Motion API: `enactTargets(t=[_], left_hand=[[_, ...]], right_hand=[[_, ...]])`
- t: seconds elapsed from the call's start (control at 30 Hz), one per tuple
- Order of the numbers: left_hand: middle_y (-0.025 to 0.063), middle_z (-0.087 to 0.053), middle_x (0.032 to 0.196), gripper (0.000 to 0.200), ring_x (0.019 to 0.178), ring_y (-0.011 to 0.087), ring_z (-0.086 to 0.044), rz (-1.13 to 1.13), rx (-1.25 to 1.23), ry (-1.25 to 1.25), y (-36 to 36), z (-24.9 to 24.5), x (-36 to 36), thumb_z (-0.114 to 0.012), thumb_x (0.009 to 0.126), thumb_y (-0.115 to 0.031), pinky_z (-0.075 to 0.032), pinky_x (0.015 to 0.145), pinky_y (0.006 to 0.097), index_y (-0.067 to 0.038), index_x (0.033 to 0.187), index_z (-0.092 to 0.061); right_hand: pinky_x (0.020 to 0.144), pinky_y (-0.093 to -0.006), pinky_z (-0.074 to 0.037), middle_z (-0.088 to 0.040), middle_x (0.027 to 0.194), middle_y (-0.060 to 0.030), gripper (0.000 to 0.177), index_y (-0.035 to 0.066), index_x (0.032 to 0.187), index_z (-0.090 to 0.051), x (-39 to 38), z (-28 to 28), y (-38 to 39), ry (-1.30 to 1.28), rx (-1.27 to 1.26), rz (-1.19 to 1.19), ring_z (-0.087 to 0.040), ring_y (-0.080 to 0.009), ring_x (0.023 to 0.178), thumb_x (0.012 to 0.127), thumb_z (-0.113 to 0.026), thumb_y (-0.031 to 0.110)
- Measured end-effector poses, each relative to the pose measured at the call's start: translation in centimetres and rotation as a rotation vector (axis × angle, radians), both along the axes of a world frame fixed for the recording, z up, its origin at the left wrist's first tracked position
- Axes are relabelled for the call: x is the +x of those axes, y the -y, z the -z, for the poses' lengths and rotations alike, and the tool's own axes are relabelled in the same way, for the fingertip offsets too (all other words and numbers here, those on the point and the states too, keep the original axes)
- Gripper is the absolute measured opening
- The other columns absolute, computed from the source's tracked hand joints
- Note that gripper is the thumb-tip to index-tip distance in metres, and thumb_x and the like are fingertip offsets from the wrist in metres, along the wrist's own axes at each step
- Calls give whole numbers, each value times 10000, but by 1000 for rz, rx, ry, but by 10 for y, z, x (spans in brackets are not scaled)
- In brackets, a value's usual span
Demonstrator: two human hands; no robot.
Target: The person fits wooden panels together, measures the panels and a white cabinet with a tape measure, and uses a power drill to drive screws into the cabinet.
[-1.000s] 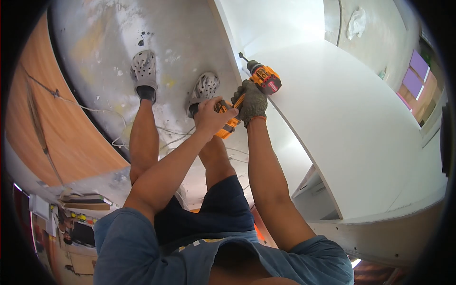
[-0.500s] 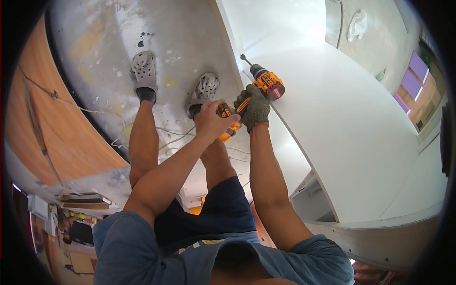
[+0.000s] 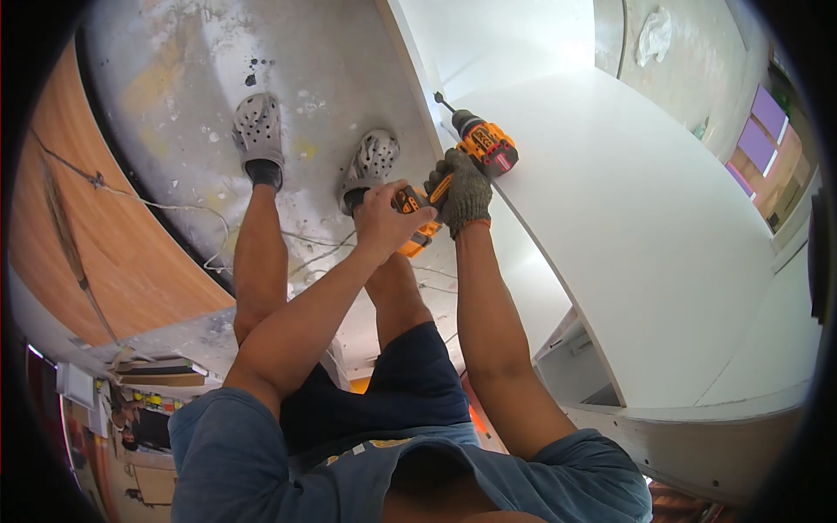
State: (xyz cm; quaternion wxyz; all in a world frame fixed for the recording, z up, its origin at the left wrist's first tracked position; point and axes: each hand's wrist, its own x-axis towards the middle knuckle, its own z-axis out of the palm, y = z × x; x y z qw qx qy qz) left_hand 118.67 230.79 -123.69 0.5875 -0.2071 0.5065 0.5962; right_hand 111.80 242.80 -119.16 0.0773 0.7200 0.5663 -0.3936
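An orange and black cordless drill (image 3: 485, 144) is held between both hands, its long bit pointing up and left, the tip close to the edge of a white panel (image 3: 645, 235). My right hand (image 3: 465, 193), in a dark grey knitted glove, is wrapped round the drill's handle. My bare left hand (image 3: 388, 220) grips the battery (image 3: 417, 222) at the handle's base, its thumb across the top. Whether the bit touches the white board is hard to tell.
A tan wood-grain board (image 3: 139, 235) stands at the left. A thin cord (image 3: 183, 207) runs over the paint-spotted floor (image 3: 323, 52) near my feet in grey clogs (image 3: 259, 126). A crumpled white bag (image 3: 654, 37) lies at the upper right. Another person (image 3: 131, 427) shows at the far lower left.
Both hands and the drill sit slightly further left and up in view, along with most of the scene. The hold on the drill is the same.
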Motion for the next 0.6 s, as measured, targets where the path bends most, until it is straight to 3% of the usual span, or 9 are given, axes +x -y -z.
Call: enactTargets(t=[0.2,0.27,0.3,0.37,0.47,0.6], left_hand=[[172,-499,1241,739,1217,300,-449,-48,12,49,1,-10,2,-761,624,-490,-357,1017,423,-114,1229,-564],[195,-491,1213,708,1153,307,-486,-77,17,-52,3,-8,-8,-809,638,-315,-402,986,362,-6,1218,-546],[195,-491,1213,708,1153,307,-486,-79,17,-50,2,-8,-7,-809,638,-315,-402,986,362,-6,1218,-546],[161,-462,1320,751,1243,308,-436,83,-41,-283,1,-8,-6,-746,613,-495,-379,1009,435,-174,1264,-552],[147,-440,1363,745,1267,308,-417,205,2,-292,6,-15,-6,-733,611,-488,-378,1010,456,-227,1282,-543],[136,-438,1376,734,1275,321,-407,201,14,-304,11,-11,-1,-723,619,-470,-379,1008,471,-246,1292,-535]], right_hand=[[535,-364,-506,-544,699,-53,120,77,897,-521,-7,-11,5,51,-15,-49,-552,-187,569,819,-590,137],[505,-343,-485,-531,687,-51,113,79,893,-508,-15,-8,8,58,-14,-21,-539,-175,552,815,-577,122],[475,-321,-464,-517,675,-49,108,80,889,-496,-18,-6,9,62,-13,8,-527,-163,535,811,-565,108],[494,-345,-477,-521,679,-52,89,82,871,-497,-16,-5,8,49,-26,48,-532,-179,545,816,-561,111],[506,-366,-483,-519,675,-53,68,87,844,-497,-9,-5,9,28,-40,80,-531,-195,549,823,-555,116],[494,-361,-470,-503,659,-51,63,95,833,-491,0,0,7,11,-70,79,-517,-198,534,824,-552,111]])
